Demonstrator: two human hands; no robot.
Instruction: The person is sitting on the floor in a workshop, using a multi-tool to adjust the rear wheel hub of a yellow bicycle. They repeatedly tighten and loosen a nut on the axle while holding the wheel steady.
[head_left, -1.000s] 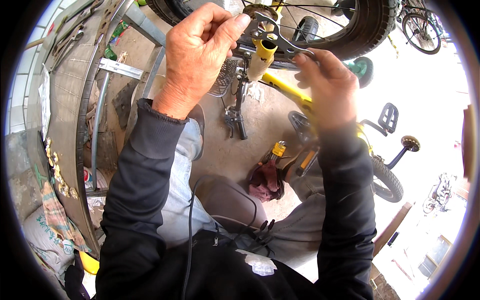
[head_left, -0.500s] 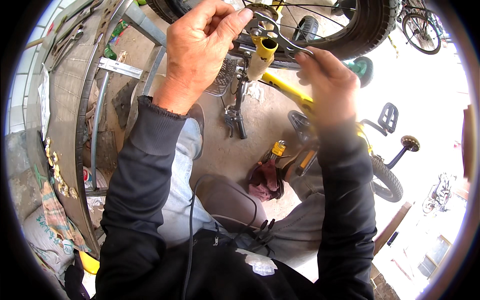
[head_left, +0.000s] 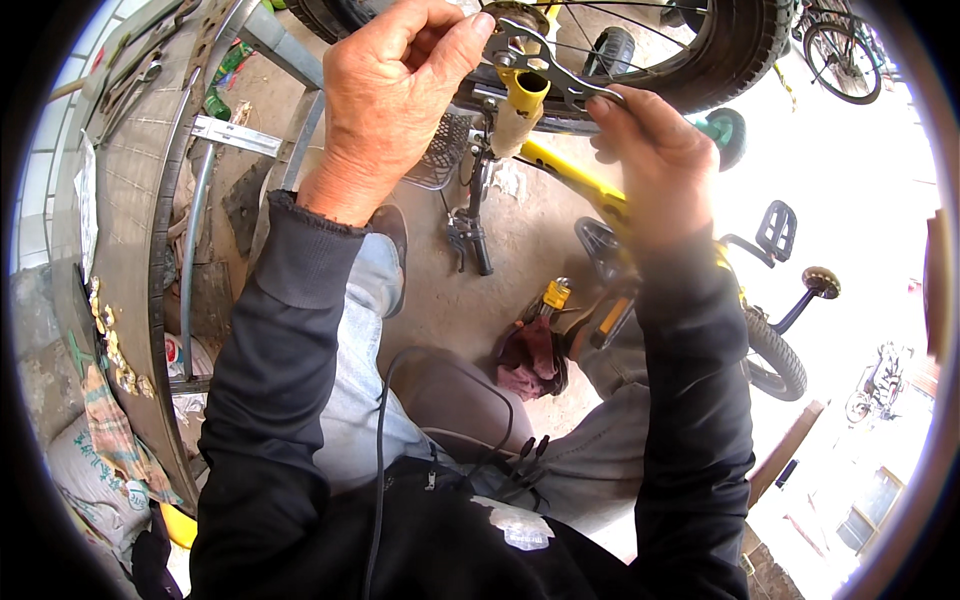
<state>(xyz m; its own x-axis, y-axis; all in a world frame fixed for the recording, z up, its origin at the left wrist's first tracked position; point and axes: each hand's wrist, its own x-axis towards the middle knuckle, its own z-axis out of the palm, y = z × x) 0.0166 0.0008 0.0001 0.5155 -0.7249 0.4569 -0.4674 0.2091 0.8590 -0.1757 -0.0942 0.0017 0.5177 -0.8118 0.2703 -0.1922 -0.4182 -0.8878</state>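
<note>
My left hand (head_left: 388,105) is closed, thumb pinched at the left end of a dark flat multi-hole wrench (head_left: 530,62), near the wheel hub at the top. My right hand (head_left: 655,160) grips the wrench's right end between thumb and curled fingers. The wrench sits just above a yellow bicycle tube (head_left: 520,115) with an open round end. Behind it is a large spoked wheel (head_left: 740,60) with a black tyre. Below hangs a handlebar with a brake lever (head_left: 478,240), beside a black wire basket (head_left: 435,150).
A metal bench (head_left: 130,230) with tools runs along the left. A yellow bicycle lies at right with its pedal (head_left: 775,233) and tyre (head_left: 775,360). A yellow-handled tool (head_left: 555,298) rests by a maroon cloth (head_left: 528,358). Other bicycles (head_left: 840,55) stand at upper right.
Both my hands and the wrench have shifted slightly to the left and upward. My grip on the wrench looks the same.
</note>
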